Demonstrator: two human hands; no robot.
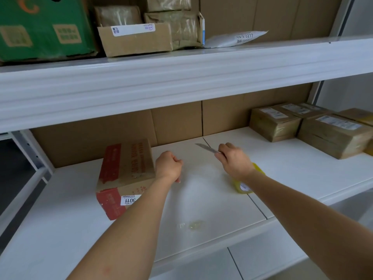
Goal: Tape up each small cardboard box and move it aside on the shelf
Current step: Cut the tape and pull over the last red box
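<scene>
the right hand has its fingers curled around a knife above the tape roll. the left hand is a fist holding nothing, beside the cardboard box.

I was looking down at the white lower shelf, its boards meeting at seams. A cardboard box with red print and a "3011" sticker sat on it at the left, near the cardboard backing. A yellowish tape roll lay flat right of centre, partly hidden under a forearm. Two small crumpled scraps of clear tape lay near the front edge. At the far right stood a cluster of taped brown boxes with white labels, pressed together.

The upper shelf carried a green carton, several cardboard parcels and a white mailer.
</scene>
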